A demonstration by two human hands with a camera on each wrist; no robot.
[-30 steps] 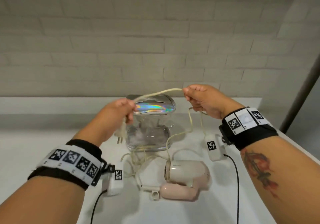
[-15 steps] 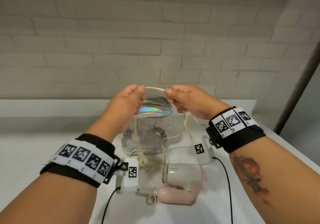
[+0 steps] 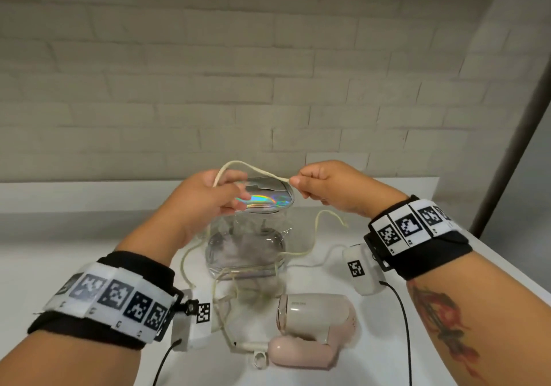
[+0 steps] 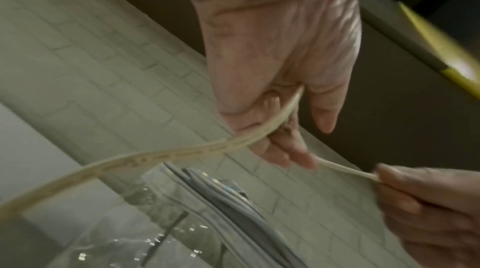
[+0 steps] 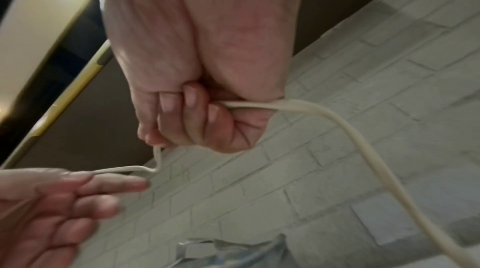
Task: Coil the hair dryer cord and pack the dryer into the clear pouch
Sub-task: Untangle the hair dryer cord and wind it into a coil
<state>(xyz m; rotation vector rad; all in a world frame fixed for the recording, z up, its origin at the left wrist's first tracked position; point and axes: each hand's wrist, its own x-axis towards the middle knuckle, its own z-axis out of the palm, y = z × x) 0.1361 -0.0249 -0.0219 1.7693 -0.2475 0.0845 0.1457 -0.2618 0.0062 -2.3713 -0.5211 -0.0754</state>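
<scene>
Clearly mid-coil: both the left hand (image 3: pixel 213 198) and right hand (image 3: pixel 325 186) pinched the cord (image 3: pixel 253 168); the next loop wanted gathering leftward.

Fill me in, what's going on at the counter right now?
A person is gathering the hair dryer's cream cord in mid-air. The left hand grips one part of it and the right hand pinches it a short way along, with a raised span between them. Most of the cord lies loose on the white counter. The pink and white hair dryer lies folded in front of the clear pouch, which stands open and does not hold it.
</scene>
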